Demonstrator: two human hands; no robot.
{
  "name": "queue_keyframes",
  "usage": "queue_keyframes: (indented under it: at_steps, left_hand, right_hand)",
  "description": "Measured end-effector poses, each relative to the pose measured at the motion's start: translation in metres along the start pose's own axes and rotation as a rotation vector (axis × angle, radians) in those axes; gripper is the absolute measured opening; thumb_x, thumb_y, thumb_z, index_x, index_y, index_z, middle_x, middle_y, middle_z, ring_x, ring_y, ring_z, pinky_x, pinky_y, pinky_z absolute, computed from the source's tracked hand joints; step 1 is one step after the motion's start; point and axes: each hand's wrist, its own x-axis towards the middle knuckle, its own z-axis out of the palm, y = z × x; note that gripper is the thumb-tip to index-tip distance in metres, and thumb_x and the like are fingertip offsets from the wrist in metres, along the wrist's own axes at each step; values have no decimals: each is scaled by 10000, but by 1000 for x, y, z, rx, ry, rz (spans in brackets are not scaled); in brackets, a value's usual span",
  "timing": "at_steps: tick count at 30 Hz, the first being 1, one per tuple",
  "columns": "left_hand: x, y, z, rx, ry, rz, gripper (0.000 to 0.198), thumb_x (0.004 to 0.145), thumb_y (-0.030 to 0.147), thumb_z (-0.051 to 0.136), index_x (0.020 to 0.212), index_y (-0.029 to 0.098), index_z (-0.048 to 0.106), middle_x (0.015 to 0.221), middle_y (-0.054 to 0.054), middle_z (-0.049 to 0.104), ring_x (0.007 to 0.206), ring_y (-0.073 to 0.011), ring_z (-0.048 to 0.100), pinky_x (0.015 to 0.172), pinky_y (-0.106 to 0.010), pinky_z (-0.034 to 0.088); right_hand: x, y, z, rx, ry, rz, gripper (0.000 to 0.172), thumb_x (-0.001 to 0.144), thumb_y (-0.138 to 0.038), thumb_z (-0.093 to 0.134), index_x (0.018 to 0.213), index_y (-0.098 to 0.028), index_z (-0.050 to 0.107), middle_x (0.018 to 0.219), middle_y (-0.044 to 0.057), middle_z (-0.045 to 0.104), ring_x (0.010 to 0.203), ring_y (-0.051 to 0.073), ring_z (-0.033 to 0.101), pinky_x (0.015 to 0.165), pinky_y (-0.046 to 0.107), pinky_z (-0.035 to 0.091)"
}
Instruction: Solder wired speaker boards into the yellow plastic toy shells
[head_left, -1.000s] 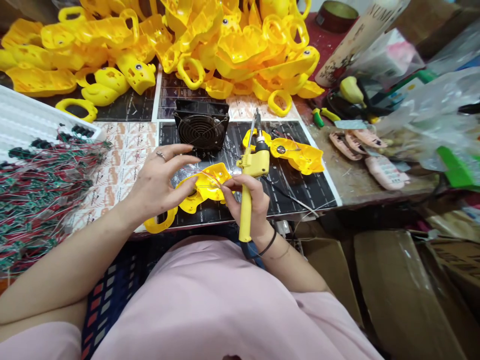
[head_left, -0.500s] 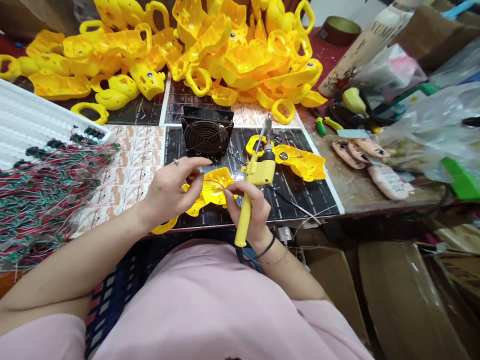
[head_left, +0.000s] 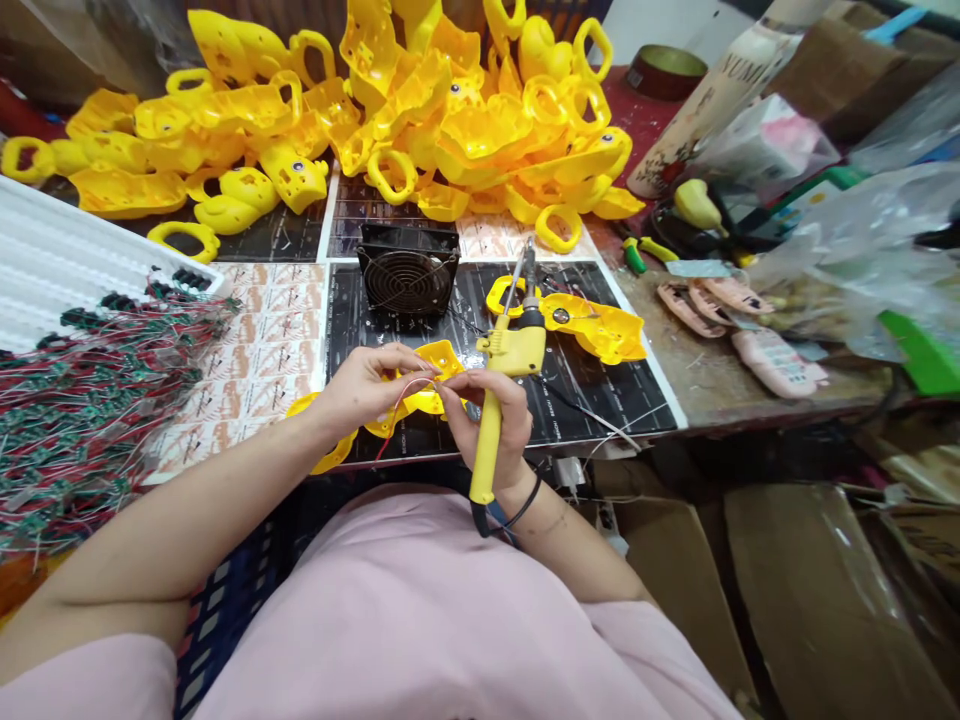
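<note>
A yellow plastic shell (head_left: 427,385) lies on the black mat near the table's front edge, with thin red and white wires (head_left: 409,388) running over it. My left hand (head_left: 367,385) pinches those wires above the shell, fingers closed. My right hand (head_left: 491,420) grips the yellow soldering iron (head_left: 499,385) upright, its metal tip pointing away from me, and its thumb and forefinger also pinch the wires. A second yellow shell (head_left: 592,325) lies just beyond the iron.
A small black fan (head_left: 407,270) stands behind the shell. A large heap of yellow shells (head_left: 390,110) fills the back. Wired green circuit boards (head_left: 82,400) lie at the left beside a white tray (head_left: 52,255). Clutter and plastic bags (head_left: 847,230) crowd the right; cardboard boxes (head_left: 810,590) sit below.
My left hand has closed from spread fingers into a pinch on the wires. Both hands and the shell have drawn slightly nearer the table's front edge.
</note>
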Motion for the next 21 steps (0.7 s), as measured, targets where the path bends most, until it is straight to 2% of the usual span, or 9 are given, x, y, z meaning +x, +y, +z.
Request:
queue_keyframes:
  at_steps: [3, 6, 9, 11, 14, 17, 18, 21]
  left_hand:
    - [-2, 2, 12, -246, 38, -134, 472, 527, 599, 907, 683, 176, 768, 790, -57, 713, 759, -164, 642, 747, -295, 533]
    - [-2, 4, 20, -380, 55, -166, 461, 453, 554, 953, 623, 181, 742, 767, -46, 721, 787, -158, 652, 795, -288, 532]
    - [-3, 8, 19, -414, 30, -183, 474, 442, 539, 964, 590, 171, 703, 768, -49, 731, 796, -162, 667, 788, -281, 531]
    - [-2, 12, 11, -371, 14, -186, 495, 483, 570, 943, 616, 166, 689, 759, -51, 732, 768, -160, 666, 751, -273, 525]
    - [-1, 19, -8, -136, -83, -171, 502, 563, 617, 884, 670, 164, 696, 709, -49, 718, 675, -155, 641, 676, -270, 504]
    - [4, 20, -24, 345, -234, -81, 350, 705, 532, 778, 703, 186, 729, 697, -34, 721, 658, -165, 637, 689, -286, 487]
    - [6, 18, -26, 524, -228, -8, 272, 749, 470, 730, 715, 200, 739, 716, -30, 730, 689, -176, 645, 735, -307, 488]
    - [11, 3, -21, 928, -83, 246, 159, 808, 300, 620, 769, 227, 755, 785, -41, 748, 825, -228, 662, 896, -420, 458]
  right_hand:
    - [-1, -1, 2, 94, -3, 90, 364, 920, -138, 656, 1218, -267, 491, 893, -22, 697, 756, 104, 722, 708, 216, 639]
    - [-2, 1, 4, 131, -14, 137, 362, 928, -171, 660, 1223, -272, 477, 865, -33, 706, 765, 106, 726, 729, 226, 636]
    - [0, 4, 1, 115, -29, 87, 379, 918, -153, 672, 1228, -272, 488, 873, -36, 730, 794, 111, 738, 798, 247, 636]
    - [2, 7, -6, 52, -59, 19, 363, 904, -148, 690, 1201, -270, 521, 906, -22, 745, 822, 125, 746, 822, 261, 637]
    - [6, 14, -24, -79, -102, -37, 275, 889, -187, 721, 1119, -257, 587, 942, 10, 759, 828, 151, 753, 795, 267, 641]
    - [10, 21, -47, -163, -106, -27, 192, 879, -193, 737, 1032, -238, 632, 888, 6, 762, 762, 153, 751, 749, 262, 641]
    - [12, 21, -54, -185, -112, -29, 164, 876, -193, 741, 1001, -232, 642, 854, -2, 759, 730, 150, 747, 722, 254, 638]
    - [15, 19, -73, -230, -188, -92, 88, 904, -243, 719, 967, -221, 661, 763, -15, 742, 638, 136, 724, 642, 226, 615]
